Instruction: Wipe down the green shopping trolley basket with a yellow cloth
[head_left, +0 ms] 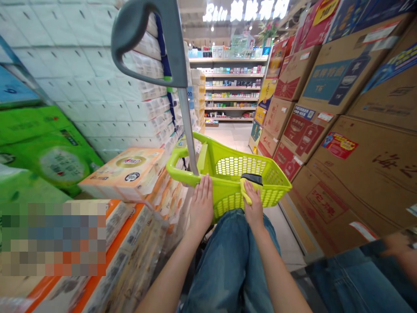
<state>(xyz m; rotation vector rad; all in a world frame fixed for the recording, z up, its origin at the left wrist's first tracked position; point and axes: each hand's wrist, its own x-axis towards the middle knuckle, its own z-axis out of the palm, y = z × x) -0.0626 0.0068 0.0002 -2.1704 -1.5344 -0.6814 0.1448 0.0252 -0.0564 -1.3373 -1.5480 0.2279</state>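
Observation:
In front of my knees stands a lime-green shopping basket [224, 145] with perforated sides and a long grey pull handle [181, 52] rising from its left end. My left hand [202, 198] lies against the basket's near side, just under the rim by the handle, fingers stretched out and holding nothing. Over the near rim further right, my right hand [253, 201] grips a yellow-and-black cloth [251, 182]. The cloth's yellow part hangs on the outer side, while its black part shows at the top of the rim.
Stacked tissue packs [130, 171] crowd the left side, and piled cardboard cartons [352, 165] line the right. An aisle floor [230, 132] runs ahead to stocked shelves [231, 82]. Another person's denim-clad leg [358, 278] is close at lower right.

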